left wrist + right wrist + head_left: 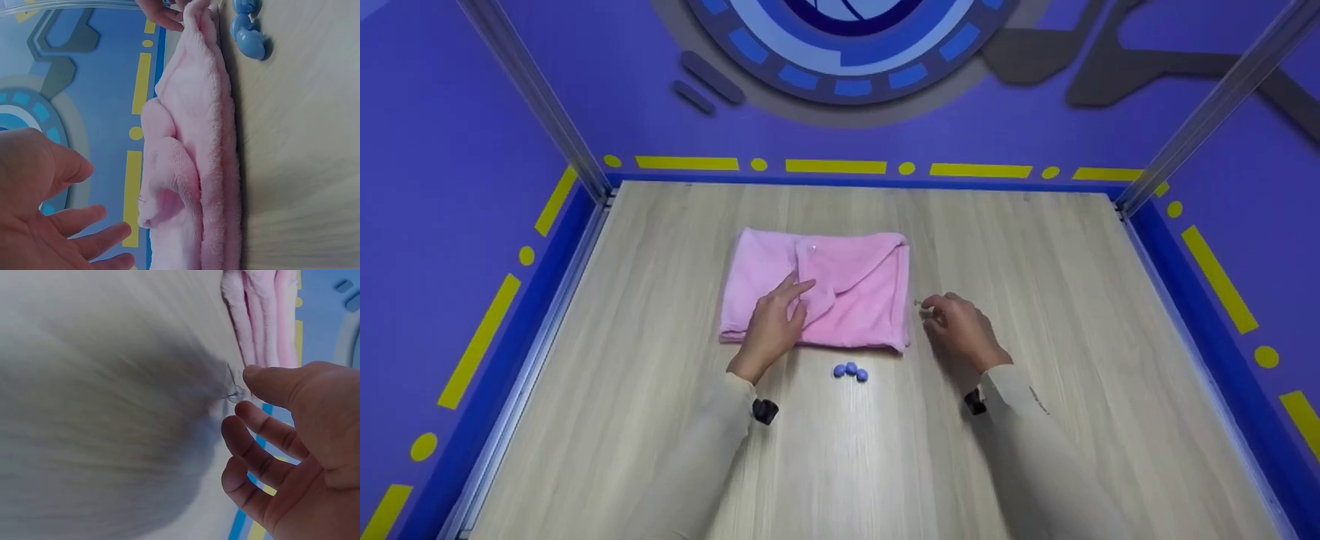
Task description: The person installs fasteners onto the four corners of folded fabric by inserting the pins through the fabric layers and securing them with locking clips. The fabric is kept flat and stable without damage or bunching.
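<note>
A folded pink fleece cloth [859, 307] lies on the table, its flap corner turned down. My left hand [772, 322] reaches over its left half, fingers spread and nothing between them; the left wrist view shows this hand [62, 214] beside the flap. A small clear-headed pin [813, 248] sits on the flap's upper edge. Just off the cloth's right edge is my right hand [960, 330], fingers bent and thumb apart from the index finger. At those fingertips is another small clear piece with thin metal points [236, 394], low over the tabletop.
Three small glossy blue rounded pieces [851, 369] sit together on the wooden table [660, 420], in front of the cloth. Blue-purple panels [840, 142] with yellow marks wall in the back and both sides, joined by metal posts at the corners.
</note>
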The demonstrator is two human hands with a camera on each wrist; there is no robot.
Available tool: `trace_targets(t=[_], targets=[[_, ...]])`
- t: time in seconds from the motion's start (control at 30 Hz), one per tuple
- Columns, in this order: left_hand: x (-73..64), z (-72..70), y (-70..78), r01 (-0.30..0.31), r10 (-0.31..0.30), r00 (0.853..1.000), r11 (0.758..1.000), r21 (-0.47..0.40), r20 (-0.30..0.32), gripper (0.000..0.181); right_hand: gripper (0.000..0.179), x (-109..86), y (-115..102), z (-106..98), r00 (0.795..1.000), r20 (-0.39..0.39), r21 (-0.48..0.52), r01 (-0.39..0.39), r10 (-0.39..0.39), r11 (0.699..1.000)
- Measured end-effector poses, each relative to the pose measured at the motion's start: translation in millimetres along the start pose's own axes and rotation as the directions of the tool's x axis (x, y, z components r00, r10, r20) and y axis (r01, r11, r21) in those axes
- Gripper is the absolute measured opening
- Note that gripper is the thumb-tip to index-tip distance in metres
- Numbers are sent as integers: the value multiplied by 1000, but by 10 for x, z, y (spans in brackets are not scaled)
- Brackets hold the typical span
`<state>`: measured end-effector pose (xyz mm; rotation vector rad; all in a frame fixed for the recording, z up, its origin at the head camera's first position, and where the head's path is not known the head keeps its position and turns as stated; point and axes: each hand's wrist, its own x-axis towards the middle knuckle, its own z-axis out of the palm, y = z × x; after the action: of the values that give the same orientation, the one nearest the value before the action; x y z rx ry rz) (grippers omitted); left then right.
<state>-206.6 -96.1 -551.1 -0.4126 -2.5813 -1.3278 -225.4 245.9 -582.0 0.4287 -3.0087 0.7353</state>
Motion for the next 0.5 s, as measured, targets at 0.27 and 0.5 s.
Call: trace_targets(t=[0.27, 0.5], targets=[[36, 114, 137, -26, 26, 998, 1000, -1, 50, 35, 11, -3, 53, 74, 999, -46, -28, -7, 6, 1000], [40, 267, 295, -89, 91, 991, 996, -26, 103, 33, 10, -1, 66, 102, 998, -66, -41, 1, -3, 999]])
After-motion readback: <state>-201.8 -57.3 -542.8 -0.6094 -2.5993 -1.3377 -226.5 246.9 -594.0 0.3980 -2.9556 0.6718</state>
